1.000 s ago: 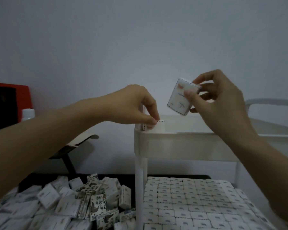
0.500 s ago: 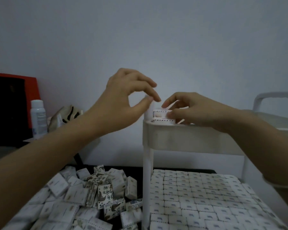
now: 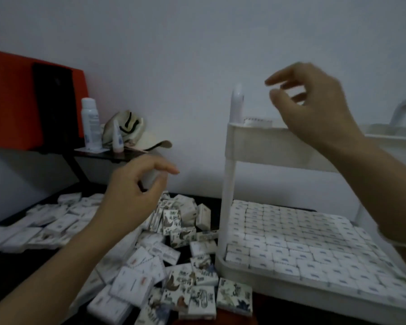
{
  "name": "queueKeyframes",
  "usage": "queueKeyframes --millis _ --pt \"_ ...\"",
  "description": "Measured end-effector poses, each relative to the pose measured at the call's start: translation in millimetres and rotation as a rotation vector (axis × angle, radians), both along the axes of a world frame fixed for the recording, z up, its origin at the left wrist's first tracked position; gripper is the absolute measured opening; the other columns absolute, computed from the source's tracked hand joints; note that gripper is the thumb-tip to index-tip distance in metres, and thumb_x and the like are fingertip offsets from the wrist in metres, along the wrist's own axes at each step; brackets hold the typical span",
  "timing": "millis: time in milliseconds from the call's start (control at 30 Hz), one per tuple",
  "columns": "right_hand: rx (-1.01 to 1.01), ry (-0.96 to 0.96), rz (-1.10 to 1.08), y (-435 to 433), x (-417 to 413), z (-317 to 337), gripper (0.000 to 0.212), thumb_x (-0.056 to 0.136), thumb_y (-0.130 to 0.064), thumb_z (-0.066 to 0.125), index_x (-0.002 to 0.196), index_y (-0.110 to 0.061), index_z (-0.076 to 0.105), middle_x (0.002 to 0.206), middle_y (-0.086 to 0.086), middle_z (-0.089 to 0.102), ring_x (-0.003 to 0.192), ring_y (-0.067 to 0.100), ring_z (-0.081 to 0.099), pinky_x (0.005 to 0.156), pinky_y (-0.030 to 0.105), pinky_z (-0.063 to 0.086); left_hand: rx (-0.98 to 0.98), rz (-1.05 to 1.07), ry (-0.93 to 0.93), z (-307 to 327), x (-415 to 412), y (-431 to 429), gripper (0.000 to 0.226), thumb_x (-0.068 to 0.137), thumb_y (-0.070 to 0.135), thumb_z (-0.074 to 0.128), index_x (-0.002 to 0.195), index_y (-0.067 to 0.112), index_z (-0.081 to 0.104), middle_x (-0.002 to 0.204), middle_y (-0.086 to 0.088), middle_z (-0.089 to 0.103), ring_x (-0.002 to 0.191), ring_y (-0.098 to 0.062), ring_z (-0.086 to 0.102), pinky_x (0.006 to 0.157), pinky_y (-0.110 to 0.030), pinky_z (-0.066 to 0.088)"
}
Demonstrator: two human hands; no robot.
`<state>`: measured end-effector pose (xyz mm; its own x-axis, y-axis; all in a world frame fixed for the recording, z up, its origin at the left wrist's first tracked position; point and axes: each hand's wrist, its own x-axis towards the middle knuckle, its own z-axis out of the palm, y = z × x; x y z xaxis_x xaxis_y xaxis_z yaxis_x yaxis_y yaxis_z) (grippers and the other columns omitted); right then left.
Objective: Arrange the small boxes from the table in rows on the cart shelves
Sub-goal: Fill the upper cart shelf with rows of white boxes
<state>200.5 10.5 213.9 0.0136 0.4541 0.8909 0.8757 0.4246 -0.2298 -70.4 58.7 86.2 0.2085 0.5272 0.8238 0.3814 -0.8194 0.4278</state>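
Both hands are empty. Right hand (image 3: 314, 106) is up above the top shelf (image 3: 279, 144) of the cart (image 3: 230, 184), fingers loosely curled and spread, gripping nothing. It's motion-blurred, so exact finger spacing is hard to call. Left hand (image 3: 131, 198) hangs lower, over the loose boxes (image 3: 174, 266) on the dark table (image 3: 14, 266), thumb and fingers apart in a relaxed curl — nothing held there either.

Placed boxes (image 3: 258, 121) sit in the near-left corner of the top shelf, just beside the corner post; only their top edges show over the shelf wall, so the count can't be read. Lower shelf (image 3: 302, 285) is packed with boxes in tight rows (image 3: 291, 233), covering what's visible of it.

Table pile: plain white boxes to the left, printed ones with animal-style artwork nearer the cart, lying at mixed angles, a few upright.

Background — a red box (image 3: 12, 102) against the wall, a white spray bottle (image 3: 91, 124) and a small dropper bottle (image 3: 117, 139) on a small side shelf (image 3: 108, 154), a cap (image 3: 136, 134) next to them.
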Motion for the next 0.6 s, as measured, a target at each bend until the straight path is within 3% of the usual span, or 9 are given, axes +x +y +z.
queueKeyframes --millis 67,133,233,300,367,467,600 --pt "0.139 -0.026 0.101 -14.0 -23.0 -18.2 0.018 0.087 -0.022 0.053 0.100 -0.020 0.064 0.104 -0.006 0.064 0.096 0.015 0.060 0.080 0.039 0.052 -0.143 0.069 0.153 -35.6 -20.3 -2.2 0.020 0.093 0.015 0.060 0.090 0.031 0.070 0.096 0.019 0.067 0.097 0.001 0.061 0.086 -0.019 0.047" --pt "0.147 -0.061 0.238 -27.6 -52.4 -46.8 0.015 0.085 -0.015 0.054 0.095 -0.019 0.064 0.093 -0.007 0.064 0.087 0.014 0.060 0.074 0.034 0.051 -0.274 0.145 0.280 -68.6 -38.8 -5.1 0.022 0.091 0.018 0.062 0.091 0.039 0.068 0.094 0.024 0.066 0.097 0.006 0.058 0.087 -0.018 0.045" --pt "-0.178 -0.189 0.357 -28.4 -92.2 -105.5 0.015 0.088 -0.018 0.053 0.094 -0.026 0.065 0.085 -0.016 0.061 0.079 0.000 0.055 0.069 0.022 0.046 -0.435 0.189 0.424 -106.9 -64.7 -8.6 0.013 0.088 0.038 0.063 0.098 0.046 0.064 0.101 0.030 0.062 0.103 0.010 0.052 0.091 -0.019 0.045" --pt "-0.427 -0.305 0.320 -13.1 -109.8 -148.5 0.019 0.092 -0.021 0.052 0.101 -0.031 0.065 0.091 -0.018 0.062 0.082 -0.001 0.053 0.072 0.025 0.049 -0.496 0.169 0.543 -122.3 -77.4 -12.8 0.029 0.079 0.063 0.054 0.106 0.052 0.057 0.111 0.033 0.056 0.110 0.011 0.047 0.095 -0.021 0.042" --pt "-0.618 -0.389 0.278 5.8 -118.7 -187.6 0.027 0.093 -0.020 0.051 0.115 -0.032 0.060 0.106 -0.014 0.062 0.094 0.004 0.056 0.079 0.032 0.051 -0.514 0.144 0.618 -132.8 -83.8 -18.0 0.050 0.070 0.075 0.043 0.115 0.054 0.048 0.120 0.038 0.044 0.116 0.013 0.038 0.097 -0.012 0.032" --pt "-0.769 -0.427 0.269 28.1 -126.3 -227.8 0.038 0.093 -0.024 0.053 0.130 -0.031 0.050 0.126 -0.007 0.052 0.114 0.014 0.051 0.086 0.032 0.046 -0.506 0.155 0.631 -139.4 -87.1 -23.1 0.055 0.069 0.073 0.051 0.119 0.053 0.044 0.123 0.035 0.041 0.119 0.009 0.035 0.100 -0.017 0.032" --pt "-0.832 -0.452 0.318 44.3 -137.6 -246.8 0.053 0.088 -0.042 0.064 0.136 -0.034 0.044 0.133 -0.007 0.046 0.124 0.014 0.040 0.097 0.035 0.042 -0.470 0.261 0.508 -139.9 -90.3 -29.7 0.048 0.072 0.049 0.077 0.112 0.043 0.052 0.112 0.030 0.047 0.111 0.005 0.041 0.095 -0.024 0.039"
